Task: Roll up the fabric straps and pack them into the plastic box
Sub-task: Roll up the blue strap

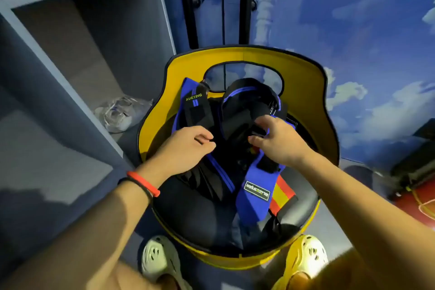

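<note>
Right hand pinches a black strap; left hand grips blue-edged strap.

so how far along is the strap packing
Early on. Done: nothing that shows; no rolled strap and no plastic box in view. In hand: both hands work in the pile on the yellow seat, the left hand on the blue-edged strap, the right hand pinching a black strap. Left: the blue labelled strap and the rest lie loose, unrolled and unpacked.
</note>
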A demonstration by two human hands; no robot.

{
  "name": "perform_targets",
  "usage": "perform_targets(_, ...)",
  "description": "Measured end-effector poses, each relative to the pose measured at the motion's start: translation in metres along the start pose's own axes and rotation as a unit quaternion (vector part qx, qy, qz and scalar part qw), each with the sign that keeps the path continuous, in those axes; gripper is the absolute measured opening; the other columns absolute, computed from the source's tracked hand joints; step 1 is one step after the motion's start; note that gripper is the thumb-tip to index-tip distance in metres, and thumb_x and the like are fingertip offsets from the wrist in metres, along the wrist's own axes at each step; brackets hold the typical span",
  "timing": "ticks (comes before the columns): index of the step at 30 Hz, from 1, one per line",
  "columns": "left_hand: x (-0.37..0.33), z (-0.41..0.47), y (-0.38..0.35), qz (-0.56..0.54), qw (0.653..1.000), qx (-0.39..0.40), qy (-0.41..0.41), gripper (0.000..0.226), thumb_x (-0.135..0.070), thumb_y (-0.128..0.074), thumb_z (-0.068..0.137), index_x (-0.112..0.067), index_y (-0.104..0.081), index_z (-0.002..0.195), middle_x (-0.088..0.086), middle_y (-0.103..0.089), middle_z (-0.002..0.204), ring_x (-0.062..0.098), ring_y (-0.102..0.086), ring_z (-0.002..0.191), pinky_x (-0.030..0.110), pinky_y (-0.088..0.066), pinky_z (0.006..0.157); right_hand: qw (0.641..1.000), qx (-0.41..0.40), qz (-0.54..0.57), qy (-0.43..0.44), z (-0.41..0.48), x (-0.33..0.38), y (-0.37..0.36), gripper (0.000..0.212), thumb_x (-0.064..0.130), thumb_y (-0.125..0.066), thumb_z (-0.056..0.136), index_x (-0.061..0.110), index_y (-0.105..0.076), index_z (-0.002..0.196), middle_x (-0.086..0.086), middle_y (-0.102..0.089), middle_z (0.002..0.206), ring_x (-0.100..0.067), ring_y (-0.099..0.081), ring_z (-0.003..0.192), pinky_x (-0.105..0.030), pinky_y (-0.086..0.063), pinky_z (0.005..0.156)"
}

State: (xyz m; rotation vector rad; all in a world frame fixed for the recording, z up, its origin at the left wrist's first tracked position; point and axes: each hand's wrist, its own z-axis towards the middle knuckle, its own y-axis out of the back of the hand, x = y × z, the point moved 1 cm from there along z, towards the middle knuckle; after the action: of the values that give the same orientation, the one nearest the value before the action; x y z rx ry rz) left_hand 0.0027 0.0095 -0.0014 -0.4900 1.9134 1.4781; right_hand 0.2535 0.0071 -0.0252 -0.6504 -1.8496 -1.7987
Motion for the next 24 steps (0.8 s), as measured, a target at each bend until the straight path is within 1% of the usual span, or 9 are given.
perform_targets(2,0.006,0.013,-0.005,-0.028,0.999,0.016,0.026,0.026,-0.043,-0.067,0.091,-0.035,-0.066,0.116,-0.018,-0.067,0.110,0.003,-0.064,0.102,0.035,-0.053,0.096,0.999,-0.004,0.047,-0.005,0.012,-0.002,-0.006,0.073,0.041,-0.072,0.088,0.025,-0.038,0.151,-0.006,-0.052,0.146,-0.023,-0.053,0.134,-0.035,-0.044,0.108)
perform_targets(5,0.010,0.033,-0.017,-0.089,0.993,0.043,0.070,0.048,-0.041,-0.070,0.091,-0.037,-0.054,0.136,-0.014,-0.061,0.127,0.008,-0.059,0.114,0.038,-0.049,0.104,0.993,0.007,0.114,-0.012,0.021,-0.002,-0.013,0.088,0.035,-0.078,0.087,0.038,-0.025,0.157,0.003,-0.051,0.143,-0.015,-0.063,0.118,-0.027,-0.048,0.100)
perform_targets(7,0.005,0.047,-0.022,-0.177,0.979,0.046,0.092,0.066,-0.043,-0.071,0.089,-0.043,-0.039,0.147,-0.009,-0.056,0.137,0.013,-0.056,0.121,0.041,-0.046,0.108,0.984,0.024,0.176,-0.029,0.025,0.003,-0.017,0.091,0.036,-0.083,0.081,0.044,-0.031,0.155,0.009,-0.055,0.141,-0.012,-0.063,0.115,-0.029,-0.049,0.102)
perform_targets(9,-0.004,0.058,-0.029,-0.275,0.955,0.043,0.104,0.077,-0.042,-0.070,0.089,-0.045,-0.028,0.153,-0.004,-0.054,0.140,0.015,-0.056,0.122,0.044,-0.046,0.109,0.971,0.044,0.229,-0.049,0.029,0.011,-0.023,0.089,0.046,-0.084,0.070,0.049,-0.042,0.148,0.008,-0.058,0.142,-0.011,-0.059,0.126,-0.036,-0.046,0.110)
perform_targets(11,-0.011,0.066,-0.038,-0.346,0.929,0.034,0.126,0.076,-0.038,-0.067,0.093,-0.043,-0.023,0.155,-0.005,-0.052,0.138,0.015,-0.054,0.118,0.044,-0.048,0.106,0.970,0.069,0.230,-0.047,0.031,0.023,-0.032,0.080,0.042,-0.081,0.074,0.044,-0.047,0.146,0.010,-0.048,0.151,-0.009,-0.045,0.139,-0.039,-0.038,0.118)
perform_targets(14,-0.010,0.077,-0.038,-0.441,0.877,-0.003,0.190,0.066,-0.041,-0.064,0.092,-0.039,-0.034,0.150,-0.002,-0.056,0.139,0.020,-0.058,0.119,0.037,-0.058,0.079,0.966,0.105,0.233,0.032,0.025,0.041,-0.043,0.058,0.010,-0.070,0.093,0.023,-0.049,0.146,0.011,-0.032,0.158,0.000,-0.031,0.144,-0.024,-0.027,0.121)
perform_targets(17,0.005,0.082,-0.026,-0.516,0.817,0.010,0.255,0.042,-0.050,-0.067,0.089,-0.028,-0.065,0.125,0.003,-0.071,0.120,0.024,-0.067,0.109,0.034,-0.058,0.065,0.949,0.149,0.274,0.051,0.014,0.042,-0.048,0.047,0.002,-0.062,0.097,0.025,-0.057,0.138,0.022,-0.037,0.150,0.011,-0.037,0.137,-0.010,-0.032,0.110)
perform_targets(20,0.016,0.079,-0.023,-0.512,0.818,0.056,0.257,0.027,-0.034,-0.068,0.093,-0.022,-0.071,0.118,0.007,-0.072,0.120,0.022,-0.067,0.106,0.031,-0.057,0.064,0.940,0.149,0.303,0.038,0.008,0.033,-0.042,0.039,0.000,-0.059,0.099,0.023,-0.063,0.130,0.018,-0.048,0.141,0.005,-0.048,0.130,-0.015,-0.040,0.107)
perform_targets(24,0.020,0.071,-0.022,-0.497,0.835,0.089,0.220,0.022,-0.013,-0.060,0.098,-0.009,-0.073,0.115,0.013,-0.074,0.112,0.022,-0.067,0.094,0.028,-0.054,0.064,0.918,0.125,0.375,-0.020,0.005,0.029,-0.029,0.021,-0.003,-0.056,0.100,0.008,-0.067,0.112,-0.002,-0.070,0.098,-0.008,-0.065,0.088,-0.017,-0.050,0.079)
